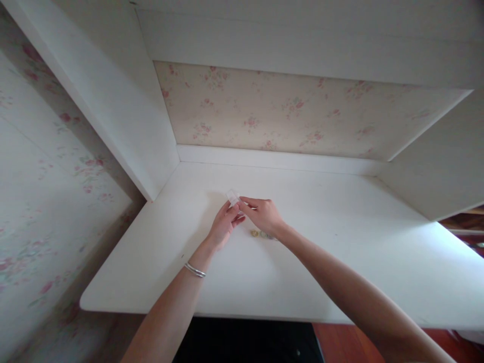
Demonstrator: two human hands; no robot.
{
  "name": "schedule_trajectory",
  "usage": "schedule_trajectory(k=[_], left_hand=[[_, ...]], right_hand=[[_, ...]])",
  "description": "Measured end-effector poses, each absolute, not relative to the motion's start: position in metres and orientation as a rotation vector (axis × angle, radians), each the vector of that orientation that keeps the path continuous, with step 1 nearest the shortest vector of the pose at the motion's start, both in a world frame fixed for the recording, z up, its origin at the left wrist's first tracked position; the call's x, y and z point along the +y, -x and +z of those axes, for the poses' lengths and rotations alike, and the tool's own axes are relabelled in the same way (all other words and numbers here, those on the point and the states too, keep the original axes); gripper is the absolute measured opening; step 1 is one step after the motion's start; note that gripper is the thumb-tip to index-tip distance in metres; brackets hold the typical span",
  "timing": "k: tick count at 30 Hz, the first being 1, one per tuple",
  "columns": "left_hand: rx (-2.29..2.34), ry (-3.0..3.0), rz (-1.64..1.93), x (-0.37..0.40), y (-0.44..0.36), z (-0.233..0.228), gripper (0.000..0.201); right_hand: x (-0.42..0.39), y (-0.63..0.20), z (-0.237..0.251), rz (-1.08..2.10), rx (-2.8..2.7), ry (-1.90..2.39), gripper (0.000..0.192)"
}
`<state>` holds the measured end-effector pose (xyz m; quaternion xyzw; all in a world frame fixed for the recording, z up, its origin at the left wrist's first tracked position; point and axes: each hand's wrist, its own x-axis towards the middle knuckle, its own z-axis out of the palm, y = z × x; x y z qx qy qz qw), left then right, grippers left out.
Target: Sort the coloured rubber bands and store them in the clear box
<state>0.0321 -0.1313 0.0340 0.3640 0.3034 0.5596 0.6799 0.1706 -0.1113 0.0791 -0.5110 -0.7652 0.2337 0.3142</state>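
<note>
Above the white desk (325,272), both hands meet at a small clear plastic piece (232,195), perhaps a little box or bag; its exact kind is hard to make out. My left hand (223,225) holds it from the left, thumb on top, a silver bangle (195,269) on that wrist. My right hand (262,213) pinches its right side with thumb and forefinger. On the desktop under the right wrist lie a small gold-coloured round piece (254,233) and a pale round piece (263,234). Something more beside them is partly hidden by the wrist.
White side panels (159,136) rise at the desk's left and right, with an overhead shelf (264,45) and flowered wallpaper (280,113) behind. A black object (245,340) stands below the front edge, beside a reddish wooden floor (340,343).
</note>
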Motion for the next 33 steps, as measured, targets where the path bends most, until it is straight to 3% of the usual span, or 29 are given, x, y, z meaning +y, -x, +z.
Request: schedule_trajectory(k=[11, 33], left_hand=[[0.683, -0.814, 1.223, -0.130, -0.036, 0.029, 0.040], [0.636, -0.806, 1.217, -0.128, -0.033, 0.021, 0.038]], right_hand=[[-0.115, -0.181, 0.079, 0.643, -2.033, 1.383, 0.044], [-0.096, -0.206, 0.062, 0.915, -1.599, 1.428, 0.046]])
